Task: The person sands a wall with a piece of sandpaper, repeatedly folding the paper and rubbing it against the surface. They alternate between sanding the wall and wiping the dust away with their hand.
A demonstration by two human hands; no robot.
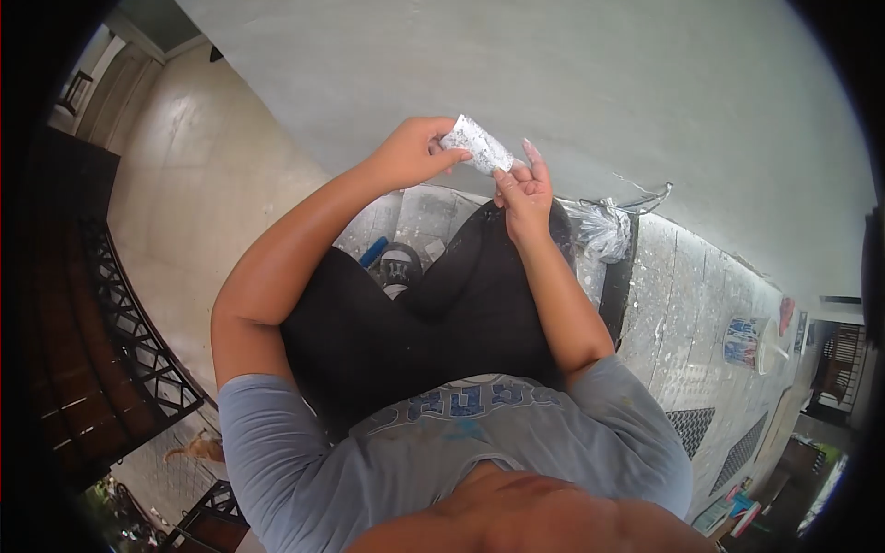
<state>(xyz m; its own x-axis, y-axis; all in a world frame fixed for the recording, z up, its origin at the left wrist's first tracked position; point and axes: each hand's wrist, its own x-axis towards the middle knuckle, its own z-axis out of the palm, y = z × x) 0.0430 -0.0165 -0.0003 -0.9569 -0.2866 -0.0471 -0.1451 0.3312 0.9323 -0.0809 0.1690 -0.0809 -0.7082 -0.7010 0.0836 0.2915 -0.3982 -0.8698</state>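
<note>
Both my hands are raised over my knees, in front of the grey wall [590, 74]. Between them is a small bent piece of what looks like sandpaper [477, 146], coated white with dark specks. My left hand [426, 149] grips its left end, with the thumb across the front. At the lower right end, my right hand [525, 192] pinches the edge between thumb and fingers, while other fingers stick up. White dust marks the right fingertips.
A blue-handled object [372, 252] lies beside my foot [400, 267]. Right of my knee sits a crumpled plastic bag [604, 230]. Farther right stands a paint-smeared container [743, 341] on the spattered floor [668, 295]. Dark metal latticework [138, 323] and an orange-brown animal [201, 448] are at left.
</note>
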